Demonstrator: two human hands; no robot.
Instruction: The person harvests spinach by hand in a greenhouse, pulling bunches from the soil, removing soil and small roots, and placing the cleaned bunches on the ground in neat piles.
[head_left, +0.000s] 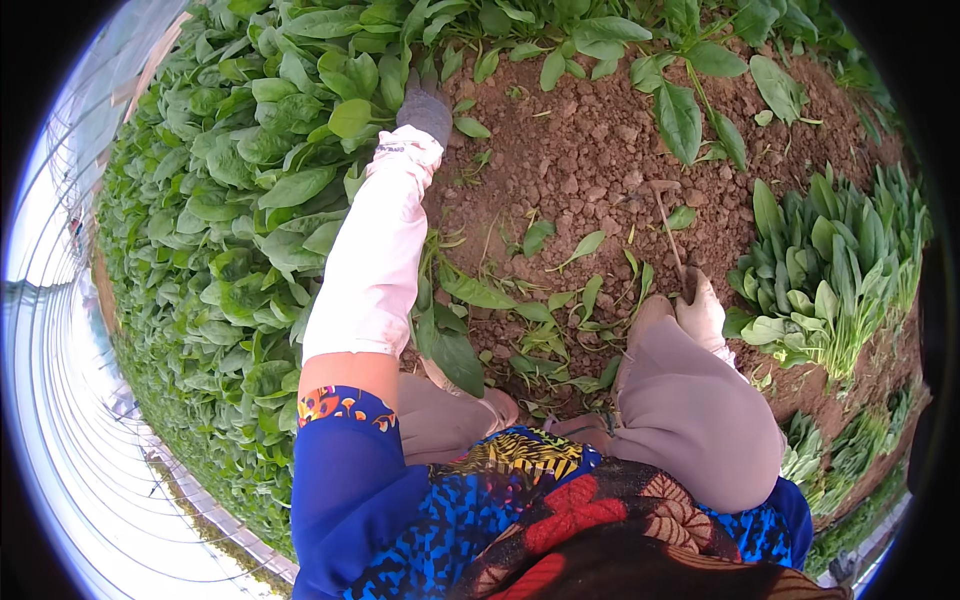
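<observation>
My left hand (425, 109), in a grey glove with a pale sleeve cover above it, reaches in among the stems at the edge of the standing leafy greens (292, 112), which look like spinach. Leaves hide its fingertips, so whether it grips a stem is unclear. By my right knee, my right hand (699, 304), in a pale glove, is closed on the handle of a small hand hoe (667, 221). The hoe's head lies over the bare soil. Loose leaves (480, 292) are scattered on the ground between my feet and the hoe.
Bundles of cut greens (817, 277) stand on the soil at the right, with more piles (862, 457) below them. Dense plants fill the left side and continue along the top. A curved greenhouse frame with plastic film (67, 360) borders the far left.
</observation>
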